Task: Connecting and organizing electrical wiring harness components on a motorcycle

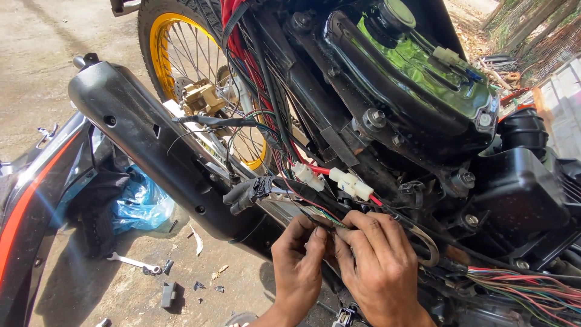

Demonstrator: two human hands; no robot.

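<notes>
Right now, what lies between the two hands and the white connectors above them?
In the head view, a bundle of thin coloured wires runs between the left hand, the right hand and the white connectors.

Outdoors, hard sunlight, sharp shadows; ground is bare pale concrete [42, 36], dusty and stained. On it: a spanner [134, 263], a small dark block [169, 295], scattered chips and scraps; a crumpled blue plastic bag [140, 204] beside a black-and-red body panel [27, 200] lying at left. Upper right: dry leaves and sticks [493, 66], wire mesh fence [544, 30], a pale corrugated sheet [563, 103].
</notes>
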